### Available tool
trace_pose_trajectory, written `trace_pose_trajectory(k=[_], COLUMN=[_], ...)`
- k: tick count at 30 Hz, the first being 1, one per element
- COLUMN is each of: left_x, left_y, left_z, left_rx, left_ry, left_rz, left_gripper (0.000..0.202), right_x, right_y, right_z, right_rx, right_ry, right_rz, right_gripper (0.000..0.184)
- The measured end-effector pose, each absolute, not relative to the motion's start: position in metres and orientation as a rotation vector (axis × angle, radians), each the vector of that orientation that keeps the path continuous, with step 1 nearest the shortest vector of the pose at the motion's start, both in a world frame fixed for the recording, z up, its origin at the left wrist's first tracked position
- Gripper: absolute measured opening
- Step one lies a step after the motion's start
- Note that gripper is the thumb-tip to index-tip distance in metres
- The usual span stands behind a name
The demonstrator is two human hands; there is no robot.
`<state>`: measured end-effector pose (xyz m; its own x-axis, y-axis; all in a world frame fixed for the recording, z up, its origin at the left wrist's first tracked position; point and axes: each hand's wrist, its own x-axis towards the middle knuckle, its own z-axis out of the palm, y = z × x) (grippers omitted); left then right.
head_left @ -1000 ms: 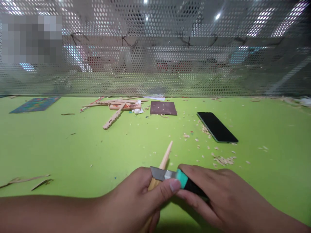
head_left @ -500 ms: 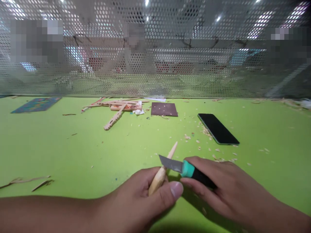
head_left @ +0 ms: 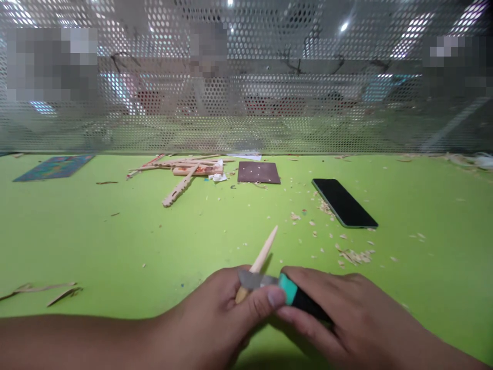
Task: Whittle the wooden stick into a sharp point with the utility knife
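A pale, tapered wooden stick (head_left: 265, 250) points up and away from my left hand (head_left: 227, 318), whose fingers are closed around its thicker lower end. My right hand (head_left: 339, 308) grips a carving knife (head_left: 288, 289) with a black and turquoise handle. The knife's grey blade (head_left: 254, 280) lies across the stick just above my left thumb. That thumb rests close to the turquoise collar, by the base of the blade. The lower end of the stick is partly hidden in my left palm.
A black phone (head_left: 344, 203) lies at the right with wood shavings (head_left: 355, 255) near it. Carved wooden sticks (head_left: 181, 186) are piled at the back, beside a brown sandpaper-like sheet (head_left: 259, 172). A patterned sheet (head_left: 54, 168) lies far left. A perforated screen (head_left: 246, 97) borders the green table.
The knife has moved down along the stick, toward my left thumb. My right hand has come lower and left with it. The view has shifted slightly.
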<state>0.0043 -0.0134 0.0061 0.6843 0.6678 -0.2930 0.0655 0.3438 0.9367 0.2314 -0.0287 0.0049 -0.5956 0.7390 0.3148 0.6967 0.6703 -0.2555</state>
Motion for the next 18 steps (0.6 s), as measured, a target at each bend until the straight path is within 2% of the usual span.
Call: trace_pose_trajectory(k=[8, 18], left_x=[0.003, -0.001], left_y=[-0.021, -0.008], left_z=[0.005, 0.003], left_rx=[1.079, 1.079], left_ry=[0.838, 0.730], left_rz=[0.417, 0.372], left_gripper=[0.052, 0.055], right_x=[0.243, 0.245], right_y=[-0.020, -0.011], right_z=[0.010, 0.008], right_rx=[-1.121, -1.088], right_ry=[-2.416, -2.517], right_rz=[-0.196, 0.042], right_gripper=[0.035, 0.038])
